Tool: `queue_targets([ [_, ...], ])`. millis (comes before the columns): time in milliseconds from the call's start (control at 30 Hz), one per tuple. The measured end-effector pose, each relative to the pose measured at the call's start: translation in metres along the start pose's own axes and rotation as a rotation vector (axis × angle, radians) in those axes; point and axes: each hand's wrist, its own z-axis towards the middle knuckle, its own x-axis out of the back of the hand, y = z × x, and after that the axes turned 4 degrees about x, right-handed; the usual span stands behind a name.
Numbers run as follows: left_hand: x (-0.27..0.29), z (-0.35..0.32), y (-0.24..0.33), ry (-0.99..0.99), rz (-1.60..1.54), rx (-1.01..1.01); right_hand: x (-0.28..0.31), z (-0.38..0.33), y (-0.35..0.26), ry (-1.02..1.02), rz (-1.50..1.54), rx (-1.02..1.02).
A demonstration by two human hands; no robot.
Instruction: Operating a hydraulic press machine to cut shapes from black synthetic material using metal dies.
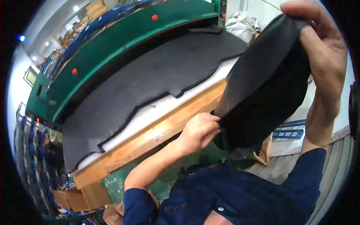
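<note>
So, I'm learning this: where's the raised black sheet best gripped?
The black sheet looks thin and curved; one grip might let it sag. So probably pinch its top end from the right, where the right hand is, and its lower left edge from the left, by the left hand.

head camera — left fisheye of worn pair | faces down, forward — wide | near: left hand (199,132), right hand (325,51)

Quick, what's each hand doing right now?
Left hand: closed, gripping the black sheet at its lower left edge.
Right hand: closed, pinching the black sheet's upper end.
</note>
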Motion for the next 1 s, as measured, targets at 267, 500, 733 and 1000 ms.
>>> queue_targets([
  [267, 0.028, -0.041, 0.010, 0.228, -0.036, 0.214, 0.100, 0.014, 0.152, -0.181, -0.033, -0.041],
  [500, 0.055, -0.076, 0.020, 0.215, -0.214, 0.302, -0.002, 0.076, 0.016, -0.270, -0.006, -0.012],
  [733, 0.159, -0.127, 0.069, 0.444, 0.218, 0.331, -0.073, 0.048, -0.025, -0.162, 0.137, -0.102],
  [1000, 0.236, -0.093, 0.163, 0.257, 0.731, 0.256, -0.155, -0.055, 0.012, -0.556, 0.543, -0.470],
])
